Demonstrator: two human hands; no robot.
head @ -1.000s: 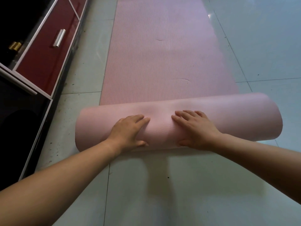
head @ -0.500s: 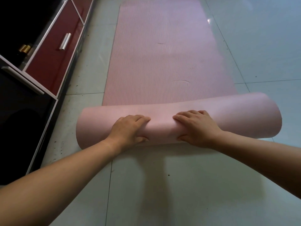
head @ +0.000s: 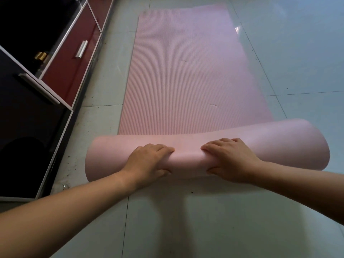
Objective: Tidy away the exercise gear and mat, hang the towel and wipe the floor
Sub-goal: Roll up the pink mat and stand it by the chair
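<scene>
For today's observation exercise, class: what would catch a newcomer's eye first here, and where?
The pink mat stretches up the middle of the tiled floor, its near end rolled into a loose tube. The left hand and right hand grip that roll side by side. A dark red drawer sits at the left.

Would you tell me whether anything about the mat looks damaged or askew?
The mat shows two small nicks on its flat part; the roll flares at both ends, with left hand and right hand squeezing its middle.

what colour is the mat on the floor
The mat is pink, finely ribbed on top; head view.
</scene>
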